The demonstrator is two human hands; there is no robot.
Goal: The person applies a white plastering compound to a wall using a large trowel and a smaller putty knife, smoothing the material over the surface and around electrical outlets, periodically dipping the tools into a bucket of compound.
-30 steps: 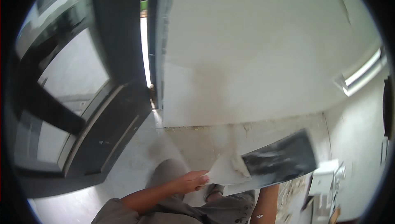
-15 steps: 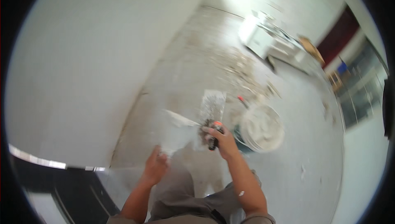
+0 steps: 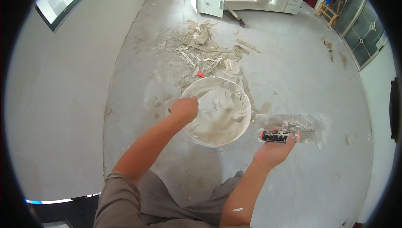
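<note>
My left hand point(image 3: 184, 110) is closed around the handle of a putty knife, at the left rim of a bucket point(image 3: 250, 113). The knife's pale blade point(image 3: 207, 103) lies against the creamy white putty point(image 3: 222, 121) inside; the handle is mostly hidden by my fingers. To the right of the bucket, my right hand point(image 3: 274, 152) holds a finishing trowel by its black handle point(image 3: 276, 136) with orange-red ends. Its broad, putty-smeared rectangular blade point(image 3: 312, 128) extends beyond my fingers, above the floor.
Broken plaster rubble point(image 3: 203, 48) lies on the grey floor past the bucket, near a small red object point(image 3: 200, 74). A white cabinet point(image 3: 210, 1) with an open door stands at the back. A wooden chair point(image 3: 330, 12) is far right; a bare wall point(image 3: 67, 98) runs along my left.
My view has turned toward the bucket, now in front of me. My left hand has come to its rim with the putty knife, while the right hand has moved the trowel out to the right.
</note>
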